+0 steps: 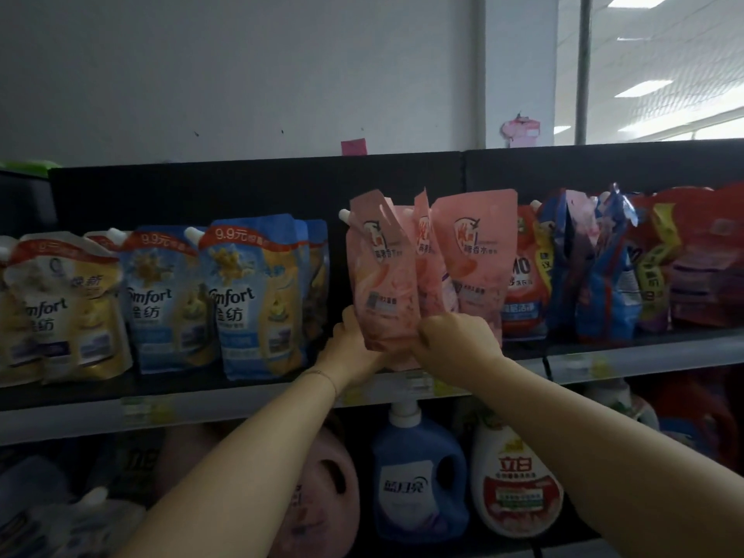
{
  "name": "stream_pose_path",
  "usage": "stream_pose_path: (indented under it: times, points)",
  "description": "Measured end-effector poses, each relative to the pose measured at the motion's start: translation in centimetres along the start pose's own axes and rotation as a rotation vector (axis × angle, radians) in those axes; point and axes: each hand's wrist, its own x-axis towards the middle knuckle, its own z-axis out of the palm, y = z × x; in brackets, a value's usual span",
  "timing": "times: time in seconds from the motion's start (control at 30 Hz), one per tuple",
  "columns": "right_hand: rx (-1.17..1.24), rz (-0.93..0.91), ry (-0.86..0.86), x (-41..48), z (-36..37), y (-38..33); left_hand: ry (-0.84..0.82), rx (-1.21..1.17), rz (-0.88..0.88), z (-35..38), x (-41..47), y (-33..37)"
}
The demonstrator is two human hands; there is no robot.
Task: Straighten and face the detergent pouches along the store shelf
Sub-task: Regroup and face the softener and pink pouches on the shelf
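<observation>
Three pink detergent pouches stand together at the middle of the upper shelf (257, 392). My left hand (349, 348) grips the bottom left of the front pink pouch (382, 275), which leans to the left with its white spout up. My right hand (459, 332) grips the lower part of the middle pink pouch (426, 251), covering its base. The rear pink pouch (479, 251) stands upright behind my right hand, facing front.
Blue Comfort pouches (249, 300) and gold Comfort pouches (60, 308) stand to the left. Red, blue and purple pouches (604, 267) crowd the right, several turned sideways. Detergent bottles (418, 477) fill the shelf below. A black back panel (241, 191) rises behind.
</observation>
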Motion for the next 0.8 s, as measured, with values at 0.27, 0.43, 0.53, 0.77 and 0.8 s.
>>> stream_pose_path:
  times: [0.27,0.43,0.53,0.77,0.8]
  points:
    - [0.228,0.404,0.009,0.6,1.6,3.6,0.204,-0.321,-0.021,3.8,3.2,1.1]
    - [0.308,0.453,-0.056,1.8,2.5,4.4,0.277,-0.37,0.035,4.1,3.9,0.9]
    - [0.35,0.447,-0.089,2.4,3.0,4.4,0.329,-0.369,0.065,4.1,4.1,0.5]
    - [0.334,0.47,-0.048,3.3,4.0,3.3,0.43,-0.296,0.061,2.5,3.1,-0.6]
    - [0.334,0.473,-0.05,3.4,4.2,3.3,0.444,-0.279,0.054,2.2,2.9,-0.9]
